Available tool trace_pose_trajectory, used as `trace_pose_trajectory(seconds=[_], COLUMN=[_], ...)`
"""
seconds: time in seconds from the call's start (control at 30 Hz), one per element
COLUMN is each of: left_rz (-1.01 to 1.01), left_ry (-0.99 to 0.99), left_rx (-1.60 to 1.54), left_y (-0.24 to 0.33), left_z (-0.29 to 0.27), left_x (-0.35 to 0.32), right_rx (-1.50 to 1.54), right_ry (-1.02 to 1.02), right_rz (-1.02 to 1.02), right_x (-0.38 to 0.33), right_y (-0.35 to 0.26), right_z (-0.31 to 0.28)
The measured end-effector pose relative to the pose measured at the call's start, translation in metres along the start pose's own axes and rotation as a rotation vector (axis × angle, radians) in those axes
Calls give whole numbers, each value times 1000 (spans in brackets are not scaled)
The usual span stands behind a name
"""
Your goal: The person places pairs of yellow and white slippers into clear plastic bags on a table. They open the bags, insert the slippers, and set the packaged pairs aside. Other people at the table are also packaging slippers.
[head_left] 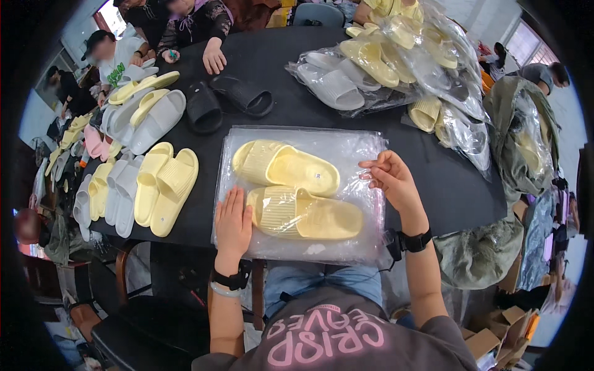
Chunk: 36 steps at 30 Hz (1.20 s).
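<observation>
A pair of yellow slide slippers lies side by side in a clear plastic bag, on a stack of similar clear bags at the table's front edge. My left hand rests flat on the bag's left side, fingers stretched out, beside the nearer slipper's ribbed strap. Over the bag's right edge, my right hand has curled fingers, with thumb and fingertips pinched at the film near the slippers' heels. Exactly how much film they grip is hard to see.
Yellow and grey slippers stand in rows and piles at the left. Two black slippers lie beyond the bag. Bagged slippers are heaped at the far right, near a green sack. Several people sit across the black table.
</observation>
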State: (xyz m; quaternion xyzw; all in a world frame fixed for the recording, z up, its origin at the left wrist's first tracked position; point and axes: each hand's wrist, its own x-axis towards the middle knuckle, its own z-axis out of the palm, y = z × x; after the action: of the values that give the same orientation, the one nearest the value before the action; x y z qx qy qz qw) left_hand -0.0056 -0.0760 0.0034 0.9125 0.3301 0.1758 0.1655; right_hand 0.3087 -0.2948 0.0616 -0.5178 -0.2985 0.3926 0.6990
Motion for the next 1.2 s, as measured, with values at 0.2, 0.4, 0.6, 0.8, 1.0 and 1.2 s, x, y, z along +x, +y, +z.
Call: trace_pose_trajectory(seconds=[0.2, 0.4, 0.6, 0.8, 1.0, 1.2], left_rz=[-36, -27, -6, 48, -54, -43], left_ry=[0, -25, 1, -4, 20, 21], left_rx=[59, 51, -38, -86, -70, 123], left_y=[3, -12, -19, -18, -14, -15], left_z=[-5, -2, 5, 1, 5, 14], left_x=[3, 7, 4, 5, 3, 4], right_rx=[784, -672, -1276, -1370, -1455, -1690], right_ry=[-222, -447, -714, -765, -764, -711], right_rz=[246, -246, -660, -728, -548, -334], right_x=[-12, -3, 40, 69, 67, 17], right_y=[39, 20, 37, 77, 69, 18], right_z=[-17, 35, 80, 105, 98, 52])
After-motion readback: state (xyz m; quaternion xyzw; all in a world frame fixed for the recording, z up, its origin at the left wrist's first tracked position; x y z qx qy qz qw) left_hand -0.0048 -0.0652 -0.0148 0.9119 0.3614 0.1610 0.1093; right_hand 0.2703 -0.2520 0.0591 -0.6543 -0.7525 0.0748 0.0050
